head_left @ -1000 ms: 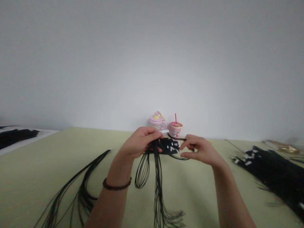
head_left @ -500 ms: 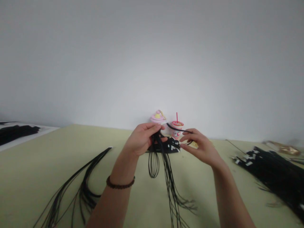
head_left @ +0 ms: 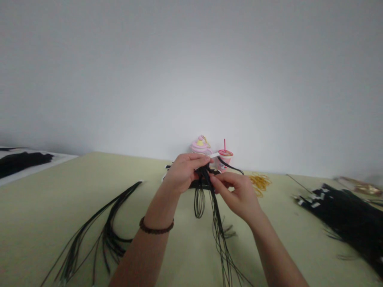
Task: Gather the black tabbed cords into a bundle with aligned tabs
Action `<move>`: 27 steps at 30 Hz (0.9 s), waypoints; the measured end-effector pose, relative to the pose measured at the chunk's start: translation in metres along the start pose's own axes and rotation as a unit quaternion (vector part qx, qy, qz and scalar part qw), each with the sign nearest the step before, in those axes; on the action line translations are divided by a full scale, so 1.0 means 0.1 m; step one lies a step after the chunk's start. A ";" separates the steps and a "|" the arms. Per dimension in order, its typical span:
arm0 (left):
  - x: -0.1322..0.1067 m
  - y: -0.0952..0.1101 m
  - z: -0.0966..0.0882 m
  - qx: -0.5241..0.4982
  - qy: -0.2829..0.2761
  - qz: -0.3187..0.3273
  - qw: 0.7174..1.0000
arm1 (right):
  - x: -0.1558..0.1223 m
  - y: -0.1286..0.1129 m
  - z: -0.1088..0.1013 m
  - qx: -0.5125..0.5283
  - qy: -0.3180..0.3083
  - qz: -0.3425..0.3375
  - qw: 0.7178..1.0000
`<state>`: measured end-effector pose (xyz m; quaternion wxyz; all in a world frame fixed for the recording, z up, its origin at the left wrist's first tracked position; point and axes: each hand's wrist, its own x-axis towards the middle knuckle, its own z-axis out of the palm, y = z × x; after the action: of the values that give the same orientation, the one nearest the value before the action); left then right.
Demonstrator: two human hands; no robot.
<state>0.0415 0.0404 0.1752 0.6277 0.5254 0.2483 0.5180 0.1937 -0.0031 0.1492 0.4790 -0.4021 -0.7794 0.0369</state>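
Observation:
My left hand [head_left: 186, 172], with a beaded bracelet at the wrist, is closed on the upper end of a bundle of thin black cords [head_left: 220, 229]. A white end piece [head_left: 214, 155] shows just beyond its fingertips, and a black strip [head_left: 230, 164] curves off to the right. Below the left hand hangs a narrow loop of cord [head_left: 199, 203]. My right hand [head_left: 236, 193] pinches the bundle just under the left fingers. The long ends trail down over the table. Fingers hide the exact spot where they grip.
On the pale green table [head_left: 167, 247] a second black cord bundle [head_left: 110, 223] lies at left. A pile of black bundles with white ends [head_left: 347, 217] lies at right. Yellow rubber bands [head_left: 259, 182], a pink lidded container [head_left: 199, 146] and a straw cup [head_left: 226, 157] stand near the wall.
My right hand has moved left and now pinches the cord bundle below my left hand, no longer at the curved black strip. The yellow rubber bands have come into fuller view.

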 end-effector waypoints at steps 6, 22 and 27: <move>0.01 -0.02 -0.02 0.013 -0.007 -0.007 1.000 | 0.00 -0.01 0.01 0.017 -0.019 0.026 0.999; -0.02 0.00 -0.04 0.043 -0.041 -0.027 0.998 | 0.03 0.02 -0.04 -0.018 -0.028 0.014 0.999; 0.01 -0.02 -0.02 0.039 -0.043 -0.047 0.997 | 0.03 0.04 -0.06 -0.018 -0.041 0.019 0.999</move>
<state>0.0409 0.0418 0.1729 0.6407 0.5589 0.2652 0.4548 0.2000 -0.0007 0.1533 0.4382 -0.4232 -0.7916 0.0482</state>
